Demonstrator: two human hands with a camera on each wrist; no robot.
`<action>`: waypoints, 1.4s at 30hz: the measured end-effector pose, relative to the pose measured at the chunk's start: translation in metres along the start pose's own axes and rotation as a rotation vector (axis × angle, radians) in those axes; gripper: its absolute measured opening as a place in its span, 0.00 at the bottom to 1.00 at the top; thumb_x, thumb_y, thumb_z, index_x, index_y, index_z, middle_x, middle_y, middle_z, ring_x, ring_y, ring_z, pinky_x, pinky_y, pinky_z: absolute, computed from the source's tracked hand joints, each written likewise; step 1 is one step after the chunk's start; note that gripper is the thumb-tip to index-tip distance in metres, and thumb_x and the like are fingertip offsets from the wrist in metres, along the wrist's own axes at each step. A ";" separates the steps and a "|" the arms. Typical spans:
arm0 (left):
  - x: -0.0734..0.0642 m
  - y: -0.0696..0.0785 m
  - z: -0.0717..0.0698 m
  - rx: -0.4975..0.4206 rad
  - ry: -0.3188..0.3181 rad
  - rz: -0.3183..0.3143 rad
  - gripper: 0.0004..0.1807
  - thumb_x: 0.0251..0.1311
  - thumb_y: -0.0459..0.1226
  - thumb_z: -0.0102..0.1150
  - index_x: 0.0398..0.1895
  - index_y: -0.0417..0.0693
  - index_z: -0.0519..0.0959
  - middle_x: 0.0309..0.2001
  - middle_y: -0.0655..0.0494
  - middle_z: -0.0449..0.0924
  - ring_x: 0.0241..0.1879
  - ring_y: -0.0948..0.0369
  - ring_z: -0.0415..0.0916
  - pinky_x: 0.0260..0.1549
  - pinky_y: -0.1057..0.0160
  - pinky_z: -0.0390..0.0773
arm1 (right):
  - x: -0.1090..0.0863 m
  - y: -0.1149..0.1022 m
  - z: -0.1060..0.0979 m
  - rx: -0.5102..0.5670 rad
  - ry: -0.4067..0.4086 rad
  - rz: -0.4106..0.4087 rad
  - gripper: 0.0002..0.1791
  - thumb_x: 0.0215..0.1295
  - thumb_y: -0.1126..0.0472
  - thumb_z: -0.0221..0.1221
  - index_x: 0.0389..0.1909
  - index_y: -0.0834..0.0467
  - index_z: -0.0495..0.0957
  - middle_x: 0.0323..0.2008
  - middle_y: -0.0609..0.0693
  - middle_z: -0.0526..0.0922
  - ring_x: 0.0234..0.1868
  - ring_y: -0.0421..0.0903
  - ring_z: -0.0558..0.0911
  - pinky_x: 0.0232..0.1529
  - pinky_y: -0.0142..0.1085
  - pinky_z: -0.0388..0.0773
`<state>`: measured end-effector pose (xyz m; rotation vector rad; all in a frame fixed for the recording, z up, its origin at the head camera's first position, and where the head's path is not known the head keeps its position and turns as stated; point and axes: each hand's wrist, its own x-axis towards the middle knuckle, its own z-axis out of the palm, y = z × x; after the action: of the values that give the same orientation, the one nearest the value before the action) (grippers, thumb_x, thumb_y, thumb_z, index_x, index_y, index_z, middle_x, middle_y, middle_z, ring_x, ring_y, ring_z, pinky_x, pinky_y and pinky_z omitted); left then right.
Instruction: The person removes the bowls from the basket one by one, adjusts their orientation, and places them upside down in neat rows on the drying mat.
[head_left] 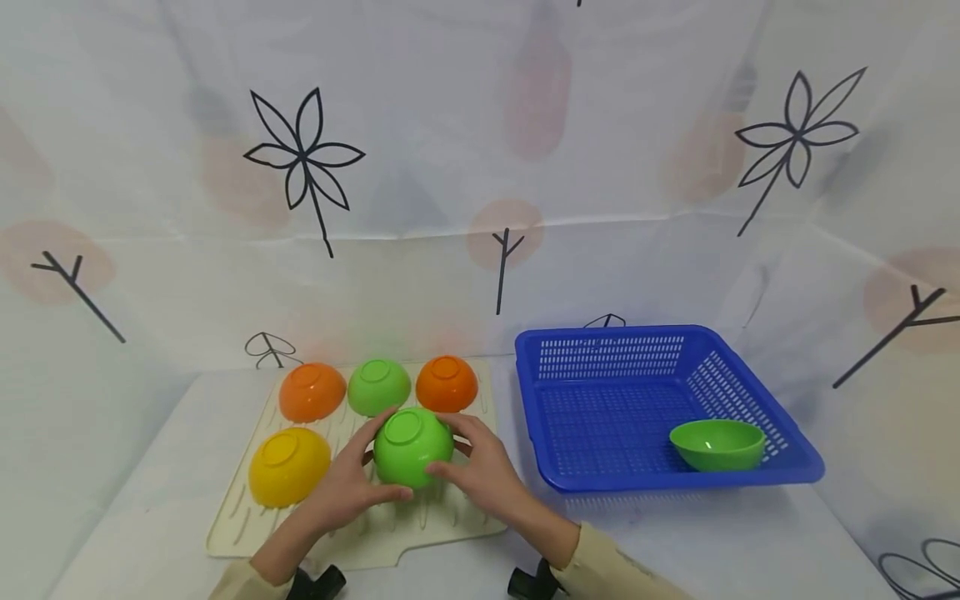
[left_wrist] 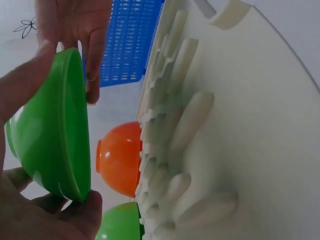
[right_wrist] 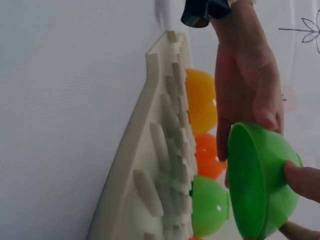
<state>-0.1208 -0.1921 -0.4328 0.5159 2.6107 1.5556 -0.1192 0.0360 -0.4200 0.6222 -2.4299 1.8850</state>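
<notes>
Between both hands, a bright green bowl [head_left: 408, 450] is held upside down, its base ring facing up. My left hand [head_left: 347, 485] grips its left side, and my right hand [head_left: 487, 468] grips the right side with thumb and fingers. Both wrist views show the bowl's rim [left_wrist: 75, 130] raised off the cream ridged drying rack [head_left: 450, 512]. Upside down on that rack sit a yellow bowl [head_left: 288, 468] at the left front, and behind it an orange bowl [head_left: 311, 393], a lighter green bowl [head_left: 378, 388] and a second orange bowl [head_left: 447, 385].
A blue plastic basket [head_left: 600, 482] with slotted walls stands on the white table [head_left: 637, 550] to the right of the rack. Inside it, near the front right corner, another green bowl [head_left: 717, 446] lies tilted, open side up. A patterned white cloth [head_left: 420, 167] hangs behind.
</notes>
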 end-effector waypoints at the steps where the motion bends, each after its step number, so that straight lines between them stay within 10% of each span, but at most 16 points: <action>1: 0.000 0.000 -0.001 0.001 0.004 -0.003 0.58 0.43 0.45 0.81 0.77 0.59 0.55 0.74 0.49 0.58 0.69 0.46 0.61 0.64 0.40 0.67 | 0.001 0.000 0.002 -0.001 -0.002 0.001 0.34 0.58 0.64 0.71 0.65 0.63 0.71 0.61 0.60 0.73 0.63 0.59 0.73 0.61 0.47 0.74; 21: -0.004 -0.012 -0.018 0.181 0.140 -0.113 0.52 0.39 0.48 0.83 0.70 0.50 0.64 0.65 0.44 0.70 0.60 0.45 0.70 0.58 0.38 0.71 | 0.018 0.015 0.036 -0.122 -0.037 0.091 0.32 0.58 0.68 0.70 0.64 0.61 0.73 0.59 0.55 0.75 0.61 0.56 0.74 0.58 0.46 0.77; 42: -0.002 -0.021 -0.027 0.283 0.092 -0.174 0.51 0.43 0.41 0.81 0.69 0.40 0.61 0.65 0.39 0.66 0.60 0.44 0.69 0.59 0.38 0.70 | 0.020 0.016 0.044 -0.116 -0.203 0.148 0.31 0.62 0.65 0.66 0.66 0.64 0.71 0.67 0.55 0.72 0.66 0.51 0.72 0.59 0.33 0.75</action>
<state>-0.1301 -0.2247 -0.4377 0.2267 2.8740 1.1956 -0.1322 -0.0075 -0.4427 0.6756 -2.7603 1.7932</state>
